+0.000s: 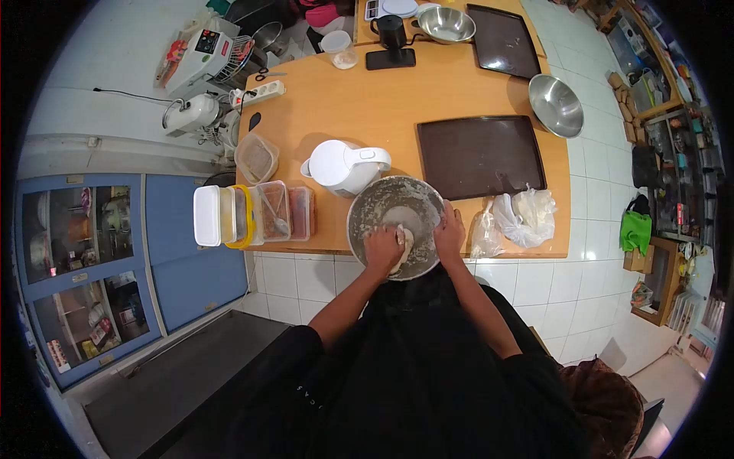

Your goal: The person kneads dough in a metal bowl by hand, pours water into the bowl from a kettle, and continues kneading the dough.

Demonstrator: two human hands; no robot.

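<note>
A large metal mixing bowl (pixel 427 200) stands at the table's front edge, its inner wall smeared with flour and bits of dough. Inside it, my left hand (pixel 384 248) is closed and pressed into a pale lump of dough (pixel 406 251), which shows along the right side of the fingers. My right hand (pixel 449 229) grips the bowl's right rim, fingers on the rim and partly hidden. Just behind the bowl is a white electric kettle (pixel 340 165). Plastic bags of white powder (pixel 527 218) lie to the right of my right hand.
Lidded plastic tubs (pixel 218 216) line the front left edge beside a clear container (pixel 257 158). A dark baking tray (pixel 482 157) lies right of the kettle, and a steel bowl (pixel 556 105) sits at the right edge. Further back are a phone (pixel 390 59) and a power strip (pixel 264 92).
</note>
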